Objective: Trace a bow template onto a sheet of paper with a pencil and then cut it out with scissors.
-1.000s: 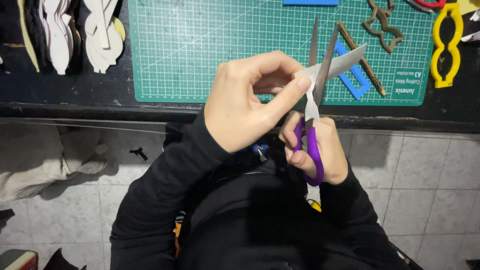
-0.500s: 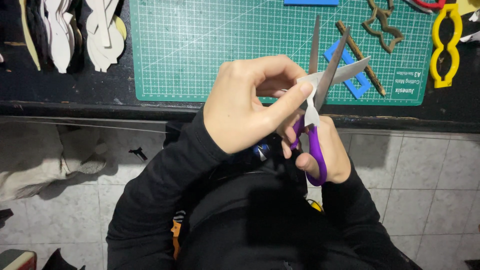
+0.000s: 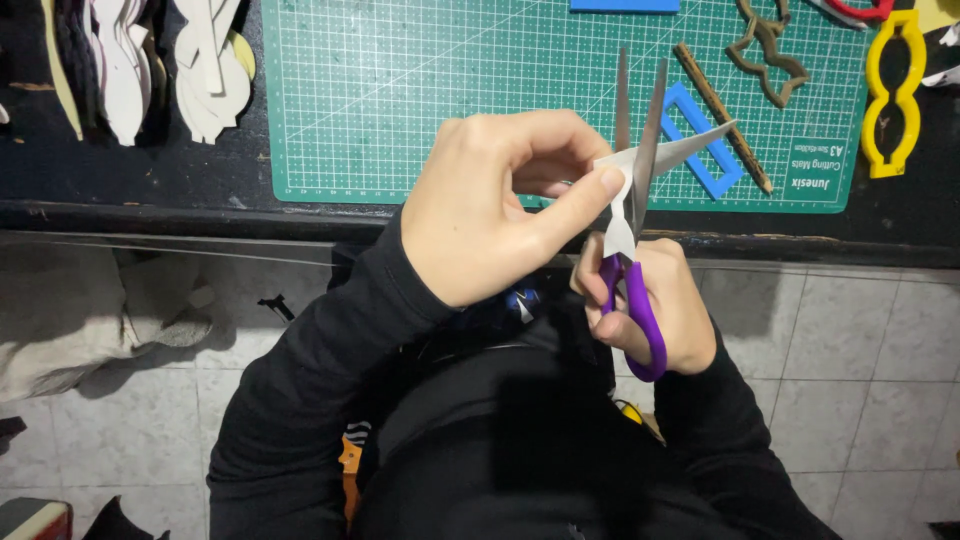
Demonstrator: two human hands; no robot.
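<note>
The left hand (image 3: 480,205) pinches a small pale sheet (image 3: 640,165), thumb and forefinger clamped on its near edge, and holds it in the air above the front edge of the table, over the lower border of the green mat (image 3: 400,90). The right hand (image 3: 655,300) has its fingers closed through the purple loops of the scissors (image 3: 632,200), whose blades stand apart with the sheet between them.

The main risk, judging from the pose, is the left forefinger: its tip lies just beside the blades, so a cut that closes deep could nick it. The sheet is held by one edge only, so it may bend away from the blades and the cut may wander or tear. A cut-off scrap would likely drop to the tiled floor (image 3: 850,340), since the work hangs past the table's edge.

Counted: one pair of scissors, one sheet in hand, one mat. On the mat lie one blue frame (image 3: 703,140), one brown stick (image 3: 722,118) across it, one brown cut-out (image 3: 766,50) and part of one blue piece (image 3: 624,5) at the top edge. To the right is one yellow stencil (image 3: 893,95), with a red thing barely in view above it. At top left, pale cut-outs (image 3: 210,70) lie stacked; their number cannot be told, perhaps a dozen or more.
</note>
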